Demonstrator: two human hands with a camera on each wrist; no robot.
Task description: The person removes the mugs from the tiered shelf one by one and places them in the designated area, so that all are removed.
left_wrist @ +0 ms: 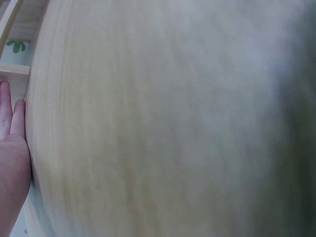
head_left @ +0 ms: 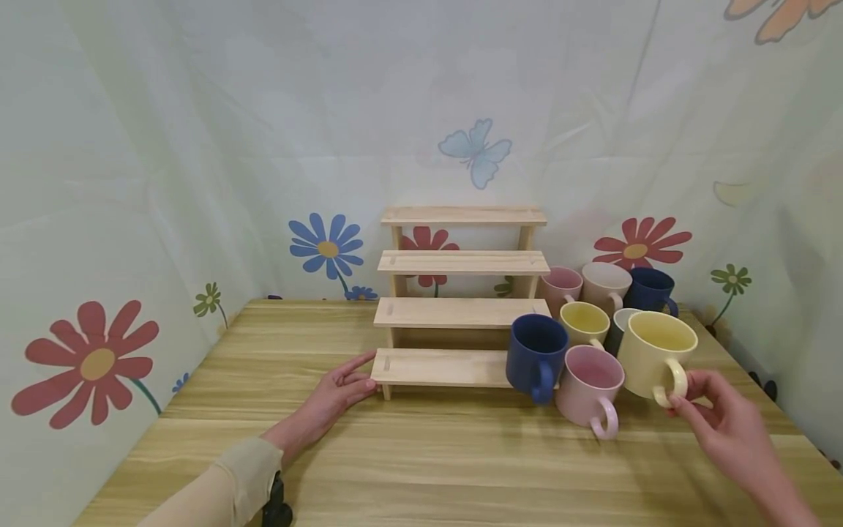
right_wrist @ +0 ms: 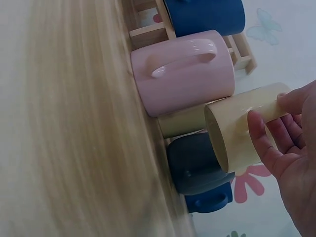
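Observation:
My right hand [head_left: 724, 424] pinches the handle of a large yellow mug [head_left: 648, 351], held upright off the table; the right wrist view shows its base [right_wrist: 216, 138] raised. My left hand [head_left: 332, 399] touches the left end of the bottom step of a wooden stepped rack [head_left: 448, 366], its fingers mostly straight. A dark blue mug [head_left: 535, 359] sits on that step's right end. Next to it on the table stands a pink mug [head_left: 586, 395], its handle toward me. Behind are a smaller yellow mug [head_left: 582, 322] and a dark grey mug [head_left: 615, 337], partly hidden.
At the back right stand another pink mug [head_left: 560, 285], a pale pink mug [head_left: 602, 282] and a second blue mug [head_left: 648, 289]. The wood-grain table [head_left: 428, 468] ends at a flower-printed curtain [head_left: 369, 110] behind and on both sides.

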